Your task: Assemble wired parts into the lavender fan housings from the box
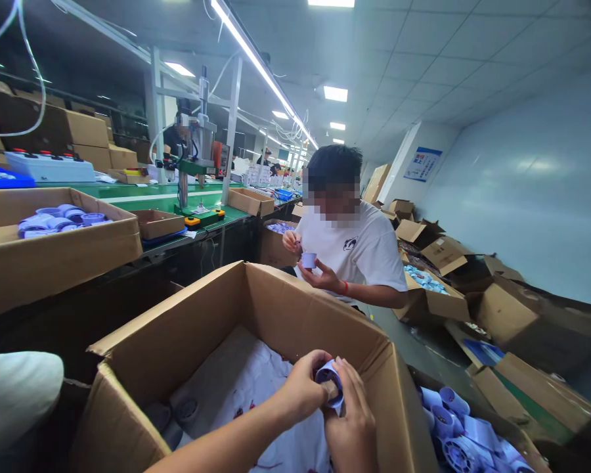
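Note:
A small lavender plastic cup (pixel 335 370) is held between my two hands above a large open cardboard box (pixel 187 322). My left hand (pixel 301 389) grips it from the left, thumb at its rim. My right hand (pixel 353 410) wraps its right side, fingers pressed along the outer wall. The cup's mouth faces me, and a tan piece shows inside; its kind I cannot make out. Below, a crumpled white sheet (pixel 226 374) lines the box, with small dark red bits on it. Some shaded round cups (pixel 184 408) lie in the box's left corner.
Across the box, a person (pixel 359 249) in a white shirt holds a similar cup (pixel 308 260). Lavender parts (pixel 465 427) fill a box at lower right. Left stand a carton of cups (pixel 59 256) and a bench press (pixel 201 144). Opened cartons (pixel 522 315) crowd the right side.

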Demonstrator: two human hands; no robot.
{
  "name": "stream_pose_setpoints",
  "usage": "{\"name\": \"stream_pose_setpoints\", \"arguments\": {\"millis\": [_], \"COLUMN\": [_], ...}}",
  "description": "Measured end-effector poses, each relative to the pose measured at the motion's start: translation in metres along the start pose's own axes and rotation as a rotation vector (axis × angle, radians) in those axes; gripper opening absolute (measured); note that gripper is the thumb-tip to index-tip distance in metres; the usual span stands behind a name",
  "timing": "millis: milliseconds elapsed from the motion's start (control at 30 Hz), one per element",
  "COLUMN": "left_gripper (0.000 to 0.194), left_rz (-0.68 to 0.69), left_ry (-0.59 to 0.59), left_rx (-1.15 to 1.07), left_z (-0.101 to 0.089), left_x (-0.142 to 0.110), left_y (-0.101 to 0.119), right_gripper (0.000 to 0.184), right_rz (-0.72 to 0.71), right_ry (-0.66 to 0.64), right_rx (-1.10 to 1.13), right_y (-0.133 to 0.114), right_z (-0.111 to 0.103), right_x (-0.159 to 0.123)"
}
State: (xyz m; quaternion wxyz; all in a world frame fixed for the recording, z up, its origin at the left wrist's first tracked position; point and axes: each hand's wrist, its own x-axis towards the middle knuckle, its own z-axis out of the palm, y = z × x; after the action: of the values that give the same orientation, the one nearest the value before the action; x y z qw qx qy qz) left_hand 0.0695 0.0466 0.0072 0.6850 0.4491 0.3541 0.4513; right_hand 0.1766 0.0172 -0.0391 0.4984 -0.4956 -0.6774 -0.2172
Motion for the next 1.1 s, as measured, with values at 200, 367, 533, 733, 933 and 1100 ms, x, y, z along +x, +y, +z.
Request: {"name": "stream_pose_setpoints", "arguments": {"millis": [200, 367, 533, 733, 933, 1100], "left_gripper": [0.044, 0.034, 0.032, 0.036, 0.025, 0.055], "left_rz": [-0.142, -0.228, -0.233, -0.113, -0.097, 0.013], "left_ry": [-0.008, -0.030, -0.041, -0.020, -0.115, -0.186], "left_rx": [0.045, 0.088, 0.119, 0.147, 0.120, 0.057], "left_z": [-0.010, -0.018, -0.016, -0.016, -0.017, -0.016], "left_x": [0.010, 0.014, 0.010, 0.012, 0.012, 0.006], "left_y": [0.005, 0.012, 0.011, 0.002, 0.013, 0.021], "right_gripper": [0.032, 0.033, 0.035, 0.037, 0.043, 0.046], "right_rz": [0.015, 0.045, 0.084, 0.139, 0.277, 0.330], "right_ry": [-0.022, -0.062, -0.063, -0.022, -0.052, -0.052], "right_rx": [0.062, 0.089, 0.091, 0.125, 0.205, 0.314], "right_y": [-0.001, -0.009, -0.008, -0.003, -0.001, 0.002], "right_z": [0.001, 0.001, 0.006, 0.008, 0.011, 0.015], "right_x": [-0.002, -0.004, -0.008, -0.010, 0.000, 0.004]}}
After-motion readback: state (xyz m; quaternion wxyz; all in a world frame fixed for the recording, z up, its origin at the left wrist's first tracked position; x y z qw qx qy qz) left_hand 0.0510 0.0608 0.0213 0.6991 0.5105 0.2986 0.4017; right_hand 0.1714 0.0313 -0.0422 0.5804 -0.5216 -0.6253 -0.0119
